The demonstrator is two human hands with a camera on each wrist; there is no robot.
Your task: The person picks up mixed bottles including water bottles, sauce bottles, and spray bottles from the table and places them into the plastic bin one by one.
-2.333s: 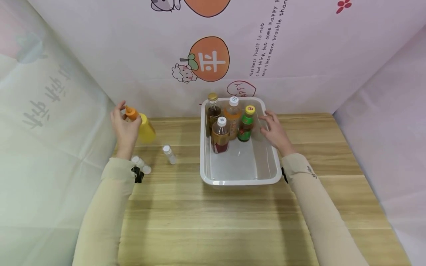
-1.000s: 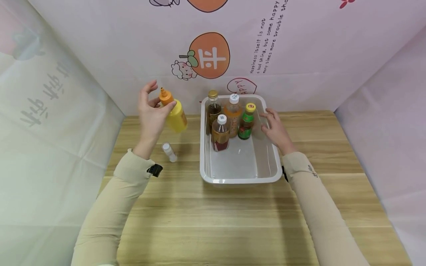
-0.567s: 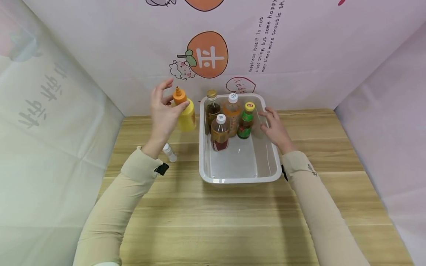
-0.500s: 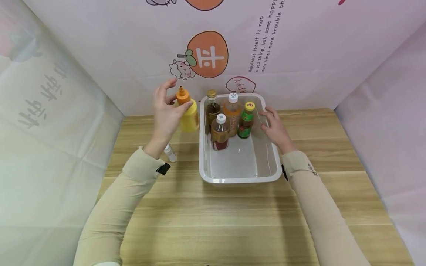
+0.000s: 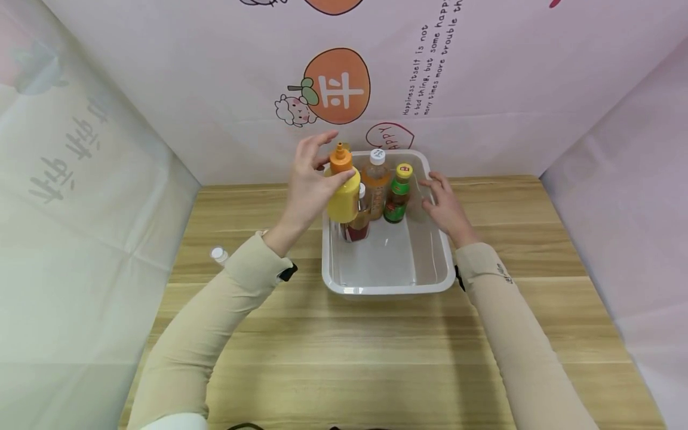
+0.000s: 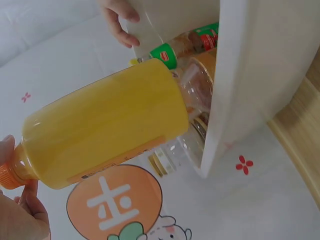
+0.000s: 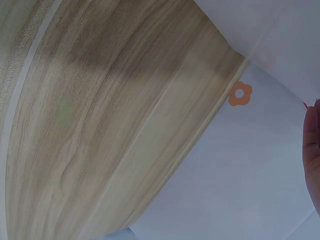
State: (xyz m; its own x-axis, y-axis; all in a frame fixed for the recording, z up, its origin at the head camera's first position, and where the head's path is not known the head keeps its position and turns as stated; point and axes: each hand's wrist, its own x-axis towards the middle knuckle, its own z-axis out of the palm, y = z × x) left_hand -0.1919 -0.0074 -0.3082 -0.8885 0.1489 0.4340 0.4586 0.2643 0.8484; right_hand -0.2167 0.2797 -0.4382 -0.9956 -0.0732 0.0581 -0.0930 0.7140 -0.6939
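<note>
Your left hand (image 5: 314, 188), grip narrowed, pinches an orange-capped yellow plastic squeeze bottle (image 5: 343, 203) above the white rectangular plastic tub (image 5: 378, 266), toward its left side; lowering straight down could topple what stands beneath. Your right hand (image 5: 446, 212), loosely bent, rests at the tub's right rim. Inside the tub: a white-capped brown-labelled bottle (image 5: 359, 229), yellow-capped green-labelled bottle (image 5: 396, 200), white-capped orange-labelled bottle (image 5: 377, 190) and gold-capped bottle (image 6: 162, 162).

Arms (image 5: 518, 334) reach forward, left hand (image 5: 312, 185) pinching, right hand (image 5: 447, 209) palm-down
</note>
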